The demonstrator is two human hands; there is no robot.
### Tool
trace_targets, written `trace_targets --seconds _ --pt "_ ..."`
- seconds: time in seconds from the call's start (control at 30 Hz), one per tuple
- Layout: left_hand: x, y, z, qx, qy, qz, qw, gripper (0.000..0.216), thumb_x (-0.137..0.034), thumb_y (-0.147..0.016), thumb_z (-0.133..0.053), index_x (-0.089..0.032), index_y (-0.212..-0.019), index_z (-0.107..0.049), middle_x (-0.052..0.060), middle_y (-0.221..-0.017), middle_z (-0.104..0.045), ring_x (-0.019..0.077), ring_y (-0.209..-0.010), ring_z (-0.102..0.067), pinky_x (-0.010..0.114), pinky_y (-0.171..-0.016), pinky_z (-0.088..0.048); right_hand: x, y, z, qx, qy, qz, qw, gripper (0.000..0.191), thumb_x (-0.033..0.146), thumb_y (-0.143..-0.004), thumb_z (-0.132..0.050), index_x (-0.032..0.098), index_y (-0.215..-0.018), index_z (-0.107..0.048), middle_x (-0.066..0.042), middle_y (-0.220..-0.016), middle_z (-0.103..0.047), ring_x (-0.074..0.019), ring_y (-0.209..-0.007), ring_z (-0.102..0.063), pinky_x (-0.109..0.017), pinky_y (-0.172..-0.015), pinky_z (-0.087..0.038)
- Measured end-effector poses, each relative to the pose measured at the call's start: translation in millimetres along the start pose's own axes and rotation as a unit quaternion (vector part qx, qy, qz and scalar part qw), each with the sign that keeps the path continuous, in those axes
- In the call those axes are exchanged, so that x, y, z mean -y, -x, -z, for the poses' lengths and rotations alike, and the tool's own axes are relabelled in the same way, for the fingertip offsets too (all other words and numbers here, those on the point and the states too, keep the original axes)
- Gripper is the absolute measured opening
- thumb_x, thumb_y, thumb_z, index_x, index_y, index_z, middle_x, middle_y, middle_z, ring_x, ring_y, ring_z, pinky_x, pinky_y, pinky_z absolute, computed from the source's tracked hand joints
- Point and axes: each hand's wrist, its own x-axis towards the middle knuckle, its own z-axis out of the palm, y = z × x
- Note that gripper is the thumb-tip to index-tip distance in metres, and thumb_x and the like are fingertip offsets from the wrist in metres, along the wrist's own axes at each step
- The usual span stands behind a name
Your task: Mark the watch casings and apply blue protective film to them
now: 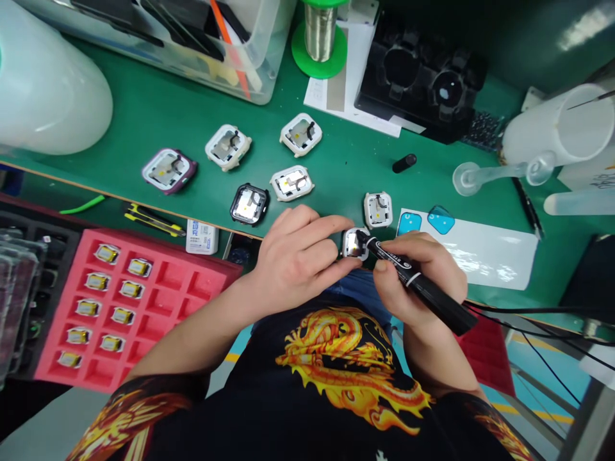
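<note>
Between the thumb and index finger of my left hand [300,256], a small open watch case [354,244] is pinched at the table's front edge. My right hand [418,275] grips a black marker pen [420,288], its tip at the inside of that case. Just beyond lies a white watch case [378,210], close to the held one. Further left several more open cases rest face up, among them a black one [249,204], a white one [292,183] and a purple one [169,171]. The marker's black cap [404,163] lies on the green table.
A pink foam tray [139,307] with small yellow parts sits low at the left. At the back stand a clear plastic bin [259,83], a solder spool [320,38] and a black watch fixture [418,77]. A white sheet [500,256] with blue films lies right.
</note>
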Motion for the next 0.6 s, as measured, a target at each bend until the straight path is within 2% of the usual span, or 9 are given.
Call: trace_targets --seconds 0.6 --pt "0.4 1.5 -0.5 -0.001 -0.003 0.004 1.0 0.029 -0.035 -0.099 -0.084 -0.022 -0.082 -0.065 0.002 -0.13 -0.082 0.0217 -0.092 -0.062 0.042 -0.081 -0.051 -0.9 2.1 0.1 0.002 0.009 -0.003 1.0 0.022 0.025 -0.093 -0.079 0.027 -0.114 -0.073 -0.001 -0.091 -0.078 -0.0209 -0.077 -0.075 -0.038 -0.069 -0.064"
